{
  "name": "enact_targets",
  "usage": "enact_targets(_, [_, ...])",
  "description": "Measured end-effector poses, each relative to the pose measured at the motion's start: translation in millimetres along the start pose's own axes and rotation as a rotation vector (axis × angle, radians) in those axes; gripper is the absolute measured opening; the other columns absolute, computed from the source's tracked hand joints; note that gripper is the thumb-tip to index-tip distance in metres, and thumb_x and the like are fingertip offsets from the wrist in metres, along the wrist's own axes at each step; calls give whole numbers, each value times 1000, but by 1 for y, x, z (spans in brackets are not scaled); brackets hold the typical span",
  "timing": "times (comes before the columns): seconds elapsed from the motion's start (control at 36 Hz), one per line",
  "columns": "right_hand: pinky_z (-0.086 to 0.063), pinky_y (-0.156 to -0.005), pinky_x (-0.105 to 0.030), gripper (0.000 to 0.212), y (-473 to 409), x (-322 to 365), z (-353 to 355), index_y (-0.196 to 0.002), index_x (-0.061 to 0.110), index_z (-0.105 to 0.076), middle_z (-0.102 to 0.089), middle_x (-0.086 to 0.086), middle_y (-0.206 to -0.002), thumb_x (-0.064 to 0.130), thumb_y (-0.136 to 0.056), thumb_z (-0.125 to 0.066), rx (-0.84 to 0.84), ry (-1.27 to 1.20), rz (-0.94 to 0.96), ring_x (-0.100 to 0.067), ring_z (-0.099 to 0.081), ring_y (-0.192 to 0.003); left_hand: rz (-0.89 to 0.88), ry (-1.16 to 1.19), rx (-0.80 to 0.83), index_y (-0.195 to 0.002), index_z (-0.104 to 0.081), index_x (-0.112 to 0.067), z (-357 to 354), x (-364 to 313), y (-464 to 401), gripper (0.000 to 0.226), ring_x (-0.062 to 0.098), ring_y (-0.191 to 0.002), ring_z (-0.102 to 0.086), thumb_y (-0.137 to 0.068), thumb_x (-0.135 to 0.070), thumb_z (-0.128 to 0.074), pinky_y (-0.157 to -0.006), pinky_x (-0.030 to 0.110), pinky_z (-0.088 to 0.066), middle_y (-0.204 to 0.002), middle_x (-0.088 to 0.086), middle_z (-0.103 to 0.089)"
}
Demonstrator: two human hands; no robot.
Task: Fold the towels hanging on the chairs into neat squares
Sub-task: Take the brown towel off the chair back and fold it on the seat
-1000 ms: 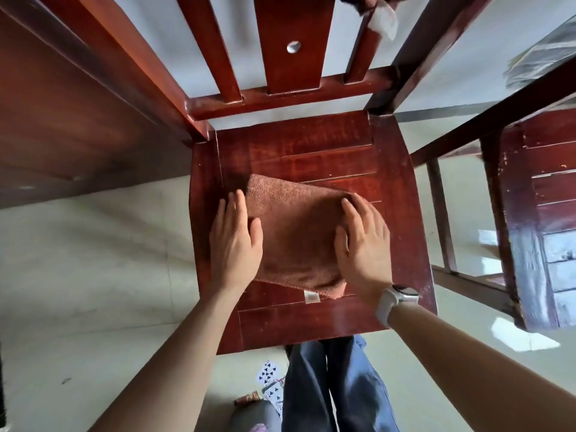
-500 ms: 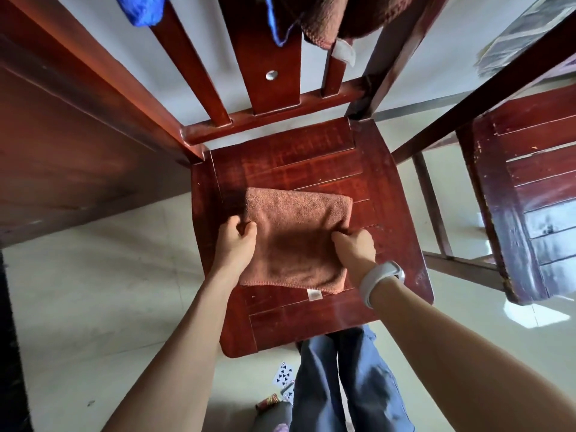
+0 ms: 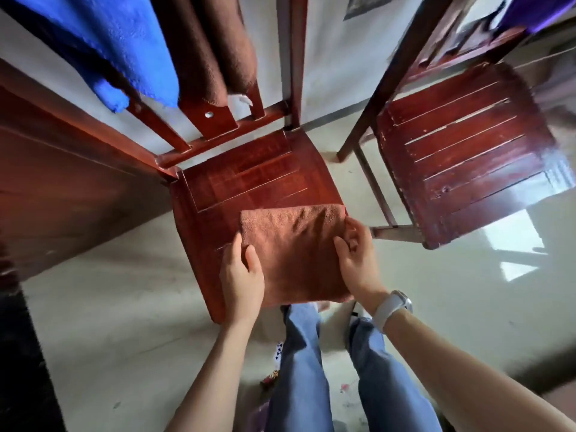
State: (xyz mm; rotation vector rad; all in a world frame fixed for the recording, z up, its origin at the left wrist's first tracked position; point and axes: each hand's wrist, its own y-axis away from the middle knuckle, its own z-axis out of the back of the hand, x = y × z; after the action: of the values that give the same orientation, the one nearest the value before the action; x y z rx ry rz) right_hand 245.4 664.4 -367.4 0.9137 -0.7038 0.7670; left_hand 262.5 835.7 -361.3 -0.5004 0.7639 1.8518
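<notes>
Left hand: clamped on folded towel left edge, thumb on top. Right hand: right edge pinched, fingers curled.

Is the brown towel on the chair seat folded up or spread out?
Folded. The brown towel is a compact, thick, roughly square pad, held at its sides by the left hand and right hand over the chair seat.

A folded towel sits at the near edge of the near chair's seat, the left hand on its left side and the right hand on its right — both gripping it, it seems. Behind the seat, two more towels hang side by side over the chair back. A second chair stands to the right — well apart from the hands.
</notes>
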Motion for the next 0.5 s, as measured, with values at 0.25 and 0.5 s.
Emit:
enact_targets(0.25, [-43, -74, -17, 16, 45, -15, 161, -105, 14, -55, -59, -5, -92, 8, -91, -52, -224, -295, -146, -13, -54, -84, -45, 17, 159, -122, -54, 5, -36, -129, 104, 34, 32, -118, -52, -90, -7, -54, -97, 24, -32, -125, 22, -57])
enact_targets(0.5, [-41, -66, -8, 7, 87, -66, 390, -96, 15, -53, -58, -1, -84, 10, -91, -52, -572, -384, -185, -10, -54, -75, -304, 23, 330, -124, -55, -3, -142, -307, 238, 34, 30, -112, -55, -91, -12, -52, -94, 25, -37, -123, 17, -59])
